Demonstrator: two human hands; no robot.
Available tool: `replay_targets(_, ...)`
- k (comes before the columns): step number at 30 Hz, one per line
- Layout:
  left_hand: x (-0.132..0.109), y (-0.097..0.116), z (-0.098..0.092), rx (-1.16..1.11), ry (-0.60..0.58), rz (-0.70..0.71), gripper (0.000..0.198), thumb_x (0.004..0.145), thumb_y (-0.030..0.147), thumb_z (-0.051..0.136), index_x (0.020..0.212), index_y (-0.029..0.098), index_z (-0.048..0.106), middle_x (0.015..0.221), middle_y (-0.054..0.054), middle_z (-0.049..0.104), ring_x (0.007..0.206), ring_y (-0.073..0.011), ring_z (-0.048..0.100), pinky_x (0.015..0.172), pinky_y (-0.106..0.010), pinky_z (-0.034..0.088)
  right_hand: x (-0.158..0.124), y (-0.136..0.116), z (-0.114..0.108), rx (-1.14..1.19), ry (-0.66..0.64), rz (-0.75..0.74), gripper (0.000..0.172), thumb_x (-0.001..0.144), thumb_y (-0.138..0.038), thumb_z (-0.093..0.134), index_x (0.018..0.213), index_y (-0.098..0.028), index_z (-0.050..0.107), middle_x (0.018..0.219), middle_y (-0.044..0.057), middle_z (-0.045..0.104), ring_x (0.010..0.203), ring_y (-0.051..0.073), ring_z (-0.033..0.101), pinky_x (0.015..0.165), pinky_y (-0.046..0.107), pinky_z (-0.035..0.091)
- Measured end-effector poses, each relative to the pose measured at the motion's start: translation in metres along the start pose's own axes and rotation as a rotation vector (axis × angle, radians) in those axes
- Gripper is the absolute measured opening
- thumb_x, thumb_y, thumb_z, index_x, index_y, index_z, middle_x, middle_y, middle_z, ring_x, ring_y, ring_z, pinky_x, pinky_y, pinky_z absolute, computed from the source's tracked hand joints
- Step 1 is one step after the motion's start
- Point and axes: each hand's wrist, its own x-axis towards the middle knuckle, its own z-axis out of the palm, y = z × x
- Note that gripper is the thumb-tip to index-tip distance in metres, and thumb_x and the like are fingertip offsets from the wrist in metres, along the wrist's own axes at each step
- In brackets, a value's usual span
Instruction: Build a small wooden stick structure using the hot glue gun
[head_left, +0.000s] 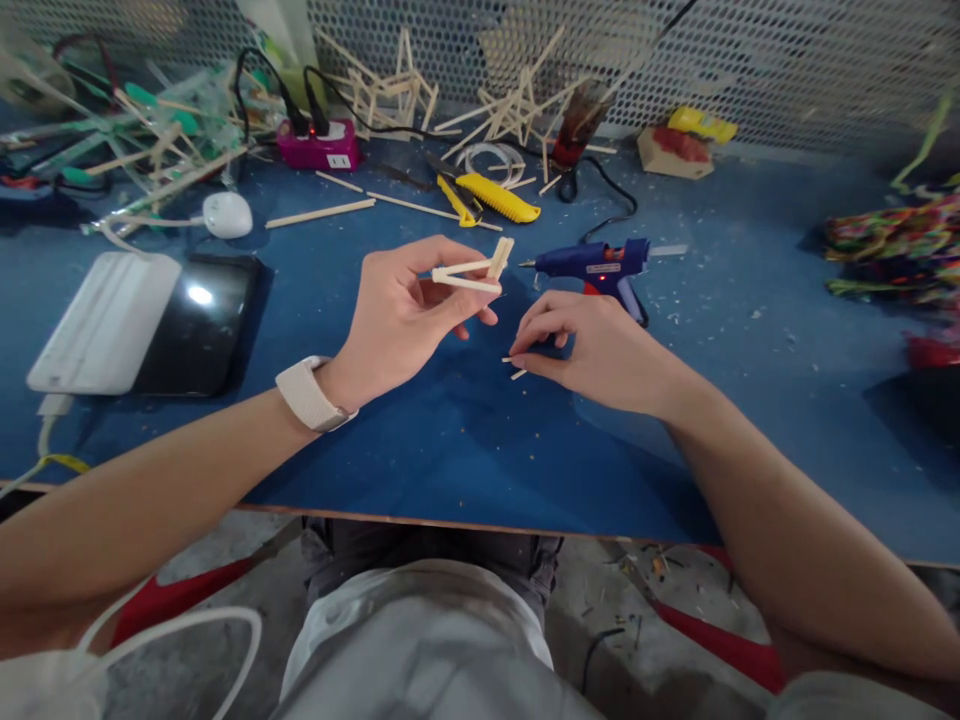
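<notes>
My left hand [409, 315] pinches a small frame of wooden sticks [466, 284], raised above the blue tabletop. Its pale sticks meet in a narrow V, with a short doubled piece standing up at the right end. To the right and lower, my right hand [585, 345] has thumb and forefinger closed on a tiny wooden stick piece [507, 359] close to the table. Another short stick piece [519, 374] shows just beneath those fingertips. Behind my right hand lies a blue glue gun [592, 262], its nozzle pointing left and a clear glue stick protruding from its back.
Yellow cutters [459, 200] and a yellow utility knife [499, 197] lie behind my hands. Stick structures [390, 95] stand against the mesh panel. A pink power strip [318, 146], a black phone [201, 325] and a white power bank [105, 320] occupy the left; colourful string [896, 245] lies right.
</notes>
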Motion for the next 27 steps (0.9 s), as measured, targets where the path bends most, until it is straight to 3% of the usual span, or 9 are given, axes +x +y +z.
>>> replay_targets(3, 0.0, 0.002, 0.001, 0.015, -0.022, 0.044, 0.031, 0.097, 0.052, 0.093, 0.098, 0.022, 0.083, 0.095, -0.004, 0.085, 0.077, -0.0171, 0.085, 0.059, -0.024, 0.066, 0.001, -0.002, 0.001, 0.007, 0.032, -0.005, 0.012, 0.097, -0.032, 0.078, 0.091, -0.025, 0.086, 0.107, 0.008, 0.082, 0.092, 0.024, 0.073, 0.085, 0.041, 0.054)
replay_targets(6, -0.001, 0.004, 0.001, 0.047, -0.049, 0.127, 0.022, 0.1, 0.046, 0.092, 0.101, 0.026, 0.083, 0.1, -0.002, 0.083, 0.082, -0.0178, 0.086, 0.065, -0.026, 0.07, 0.001, -0.008, 0.003, 0.197, 0.113, 0.04, 0.015, 0.098, -0.039, 0.079, 0.095, -0.025, 0.082, 0.099, 0.007, 0.083, 0.09, 0.024, 0.075, 0.084, 0.04, 0.058)
replay_targets(12, -0.005, 0.007, 0.0, 0.125, -0.048, 0.289, 0.006, 0.107, 0.031, 0.084, 0.113, 0.029, 0.082, 0.104, -0.001, 0.084, 0.089, -0.0168, 0.084, 0.076, -0.03, 0.071, -0.005, -0.024, 0.018, 0.657, 0.428, 0.015, 0.028, 0.096, -0.056, 0.087, 0.1, -0.031, 0.075, 0.108, 0.005, 0.083, 0.108, 0.029, 0.081, 0.1, 0.049, 0.067)
replay_targets(16, -0.007, 0.01, 0.0, 0.21, -0.048, 0.351, 0.009, 0.108, 0.028, 0.083, 0.116, 0.032, 0.083, 0.104, 0.0, 0.084, 0.091, -0.0154, 0.081, 0.077, -0.03, 0.069, -0.01, -0.032, 0.024, 0.709, 0.448, 0.06, 0.031, 0.095, -0.062, 0.085, 0.101, -0.032, 0.077, 0.107, 0.006, 0.084, 0.111, 0.033, 0.082, 0.099, 0.056, 0.069)
replay_targets(21, -0.006, 0.008, -0.001, 0.243, -0.057, 0.442, 0.014, 0.106, 0.021, 0.084, 0.116, 0.031, 0.082, 0.107, -0.001, 0.086, 0.093, -0.015, 0.081, 0.076, -0.027, 0.07, -0.012, -0.034, 0.024, 0.801, 0.463, 0.07, 0.026, 0.086, -0.052, 0.097, 0.091, -0.031, 0.082, 0.104, 0.003, 0.087, 0.099, 0.029, 0.084, 0.094, 0.053, 0.071)
replay_targets(27, 0.001, 0.006, 0.0, 0.328, -0.049, 0.641, 0.006, 0.111, 0.023, 0.078, 0.116, 0.024, 0.08, 0.106, 0.0, 0.085, 0.094, -0.0129, 0.084, 0.077, -0.022, 0.071, -0.009, -0.027, 0.031, 0.915, 0.52, -0.084, 0.015, 0.082, -0.036, 0.103, 0.088, -0.033, 0.09, 0.095, 0.0, 0.09, 0.082, 0.022, 0.082, 0.082, 0.042, 0.072)
